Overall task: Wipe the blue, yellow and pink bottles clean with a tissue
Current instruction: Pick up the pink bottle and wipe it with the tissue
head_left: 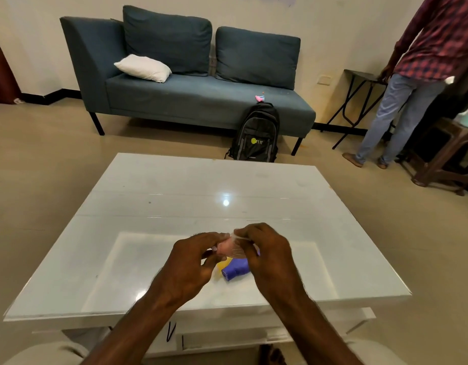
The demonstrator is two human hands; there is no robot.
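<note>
We hold the pink bottle [229,249] above the table [175,196] in our closed left hand [193,262], our right hand [267,248] pinching the tissue [236,233] at its two o'clock; blue bottle [235,271] lies beneath; best rotated slowly.

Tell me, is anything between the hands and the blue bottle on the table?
Yes: the pink bottle, held by both the left hand and right hand, hangs above the blue bottle and partly hides it.
</note>
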